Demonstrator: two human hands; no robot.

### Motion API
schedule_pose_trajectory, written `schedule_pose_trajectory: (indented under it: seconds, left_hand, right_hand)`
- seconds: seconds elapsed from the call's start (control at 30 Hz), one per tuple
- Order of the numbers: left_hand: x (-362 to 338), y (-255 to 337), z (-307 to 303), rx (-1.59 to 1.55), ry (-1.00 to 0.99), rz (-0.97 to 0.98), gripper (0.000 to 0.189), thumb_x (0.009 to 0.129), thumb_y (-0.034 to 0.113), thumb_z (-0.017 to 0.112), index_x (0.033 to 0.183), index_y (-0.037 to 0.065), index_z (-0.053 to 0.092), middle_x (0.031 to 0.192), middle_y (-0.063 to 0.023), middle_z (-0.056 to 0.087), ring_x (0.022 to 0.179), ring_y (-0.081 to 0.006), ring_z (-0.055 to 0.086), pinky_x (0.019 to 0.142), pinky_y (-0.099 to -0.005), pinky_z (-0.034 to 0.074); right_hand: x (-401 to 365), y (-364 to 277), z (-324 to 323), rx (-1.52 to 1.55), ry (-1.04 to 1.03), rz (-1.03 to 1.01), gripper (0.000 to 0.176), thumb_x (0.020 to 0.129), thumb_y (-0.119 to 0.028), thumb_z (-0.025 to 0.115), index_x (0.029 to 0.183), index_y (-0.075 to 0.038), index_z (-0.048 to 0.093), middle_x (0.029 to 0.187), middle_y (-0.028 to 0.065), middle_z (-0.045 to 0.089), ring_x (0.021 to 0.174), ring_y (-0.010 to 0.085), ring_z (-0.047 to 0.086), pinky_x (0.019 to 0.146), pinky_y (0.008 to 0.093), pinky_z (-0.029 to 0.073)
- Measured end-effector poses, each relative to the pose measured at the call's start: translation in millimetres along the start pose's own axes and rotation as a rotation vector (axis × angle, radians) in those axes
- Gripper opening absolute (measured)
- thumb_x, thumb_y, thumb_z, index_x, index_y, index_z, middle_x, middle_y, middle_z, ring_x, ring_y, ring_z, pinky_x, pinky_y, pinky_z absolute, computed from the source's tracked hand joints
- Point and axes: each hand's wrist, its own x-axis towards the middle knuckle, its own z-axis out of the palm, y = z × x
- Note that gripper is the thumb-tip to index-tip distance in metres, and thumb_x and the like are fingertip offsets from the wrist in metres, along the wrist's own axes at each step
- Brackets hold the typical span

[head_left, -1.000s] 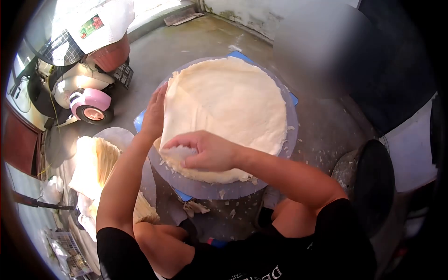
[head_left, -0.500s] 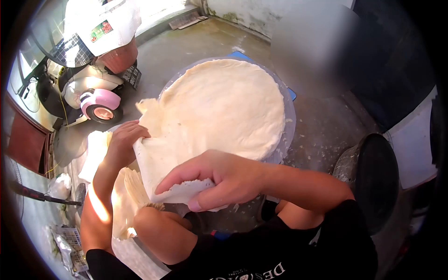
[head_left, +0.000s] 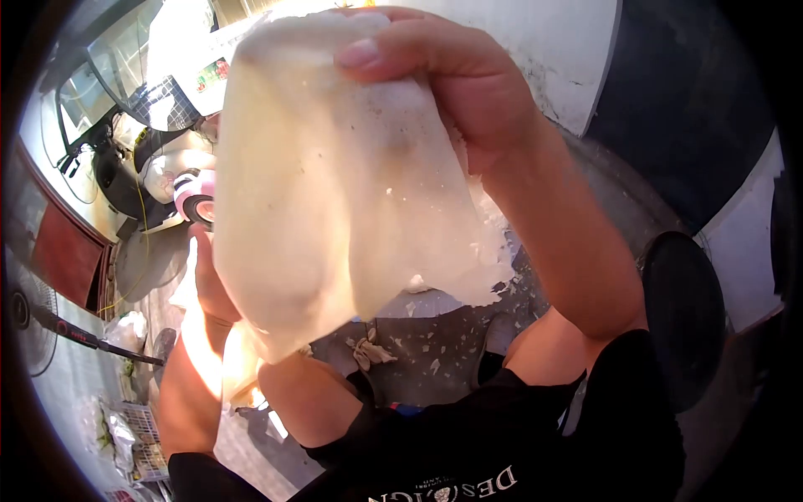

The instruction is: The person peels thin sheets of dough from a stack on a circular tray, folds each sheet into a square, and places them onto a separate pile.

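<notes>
A thin, pale, translucent sheet [head_left: 309, 184] hangs raised close to the camera, with ragged edges and small specks on it. My right hand [head_left: 468, 84] pinches its top edge, thumb in front and the fingers mostly behind. At the sheet's left edge is my left hand [head_left: 211, 280], its fingers largely hidden by the sheet, so its grip does not show. Only a small part of the round table's rim [head_left: 410, 308] shows below the sheet.
A scooter with a pink-rimmed wheel [head_left: 196, 201] is at the upper left. A fan [head_left: 29, 314] and a basket [head_left: 144, 431] stand at the left. On the right is a black round tub [head_left: 682, 322]. Pale scraps lie on the floor [head_left: 435, 343].
My right hand has risen up and away from my body, lifting the sheet off the round stack. The sheet now hides most of the table. My left hand has moved slightly lower.
</notes>
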Motion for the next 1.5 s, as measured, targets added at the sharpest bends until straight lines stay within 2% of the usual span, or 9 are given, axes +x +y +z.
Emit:
schedule_pose_trajectory:
  seconds: [0.13, 0.2, 0.33, 0.43, 0.7, 0.83, 0.93, 1.17, 1.5]
  left_hand:
    - [17, -29, 38, 0.080, 0.097, -0.047, 0.092, 0.088, 0.066, 0.063, 0.149, 0.002, 0.038, 0.147, -0.0103, 0.048, 0.135, -0.0267, 0.047, 0.107, -0.0437, 0.045]
    - [27, -11, 68, -0.661, -0.205, 0.002, 0.087, 0.088, 0.059, 0.069, 0.147, 0.001, 0.040, 0.142, -0.0109, 0.052, 0.129, -0.0253, 0.052, 0.104, -0.0422, 0.047]
    - [49, 1, 81, -0.652, -0.376, 0.074, 0.079, 0.085, 0.043, 0.077, 0.142, -0.001, 0.045, 0.135, -0.0115, 0.058, 0.122, -0.0232, 0.058, 0.102, -0.0401, 0.048]
    - [63, 18, 103, -0.374, -0.001, -0.060, 0.057, 0.086, 0.021, 0.074, 0.133, -0.003, 0.053, 0.122, -0.0111, 0.066, 0.112, -0.0214, 0.064, 0.098, -0.0376, 0.051]
    - [101, 42, 108, -0.443, 0.052, 0.064, 0.041, 0.090, 0.014, 0.067, 0.126, -0.002, 0.059, 0.113, -0.0100, 0.070, 0.102, -0.0184, 0.067, 0.091, -0.0330, 0.054]
    - [108, 57, 101, -0.358, 0.018, 0.068, 0.037, 0.090, 0.014, 0.066, 0.124, -0.001, 0.062, 0.112, -0.0092, 0.070, 0.098, -0.0179, 0.068, 0.089, -0.0319, 0.054]
    - [103, 69, 96, -0.301, 0.008, 0.089, 0.037, 0.090, 0.014, 0.065, 0.124, -0.001, 0.062, 0.111, -0.0093, 0.070, 0.098, -0.0180, 0.068, 0.089, -0.0323, 0.054]
    - [80, 90, 47, -0.026, -0.005, 0.117, 0.040, 0.094, 0.017, 0.064, 0.128, -0.003, 0.057, 0.110, -0.0110, 0.071, 0.098, -0.0180, 0.068, 0.087, -0.0329, 0.055]
    - [128, 35, -51, 1.311, 0.434, 0.217, 0.032, 0.099, 0.032, 0.062, 0.112, 0.005, 0.052, 0.078, -0.0211, 0.065, 0.074, -0.0290, 0.070, 0.062, -0.0423, 0.051]
  right_hand:
    - [-9, 6, -2, -0.270, 0.101, 0.121, 0.047, 0.087, -0.009, 0.063, 0.129, 0.011, 0.055, 0.108, 0.0168, 0.070, 0.088, 0.0175, 0.072, 0.079, 0.0283, 0.060]
    - [-16, 10, -8, -0.265, 0.122, 0.204, 0.048, 0.086, -0.009, 0.064, 0.130, 0.010, 0.057, 0.108, 0.0165, 0.070, 0.089, 0.0181, 0.072, 0.081, 0.0292, 0.060]
    - [-34, 0, -24, -0.323, 0.195, 0.291, 0.046, 0.086, -0.006, 0.065, 0.129, 0.009, 0.058, 0.107, 0.0158, 0.071, 0.092, 0.0173, 0.071, 0.086, 0.0306, 0.058]
    - [-44, -2, -29, -0.389, 0.286, 0.328, 0.047, 0.089, -0.006, 0.065, 0.133, 0.006, 0.056, 0.105, 0.0137, 0.072, 0.093, 0.0146, 0.070, 0.084, 0.0267, 0.057]
    - [-162, 37, -64, -0.610, 0.419, 0.061, 0.099, 0.081, -0.056, 0.074, 0.150, 0.004, 0.036, 0.148, 0.0169, 0.046, 0.138, 0.0265, 0.043, 0.115, 0.0402, 0.032]
    - [-194, 100, -54, -0.829, 0.552, 0.098, 0.104, 0.076, -0.041, 0.083, 0.156, -0.002, 0.028, 0.153, 0.0145, 0.041, 0.141, 0.0253, 0.040, 0.116, 0.0386, 0.031]
    - [-193, 122, -50, -1.183, 0.798, 0.172, 0.088, 0.077, -0.023, 0.082, 0.151, -0.004, 0.038, 0.143, 0.0111, 0.052, 0.133, 0.0218, 0.048, 0.109, 0.0354, 0.039]
    - [-196, 97, -73, -0.634, 0.786, 0.249, 0.010, 0.092, -0.008, 0.069, 0.096, 0.001, 0.071, 0.084, -0.0007, 0.069, 0.077, 0.0047, 0.063, 0.071, 0.0234, 0.051]
    - [-102, -9, -151, -1.533, 0.871, 0.277, 0.015, 0.087, -0.015, 0.064, 0.082, -0.001, 0.067, 0.071, 0.0086, 0.067, 0.062, 0.0143, 0.061, 0.059, 0.0341, 0.048]
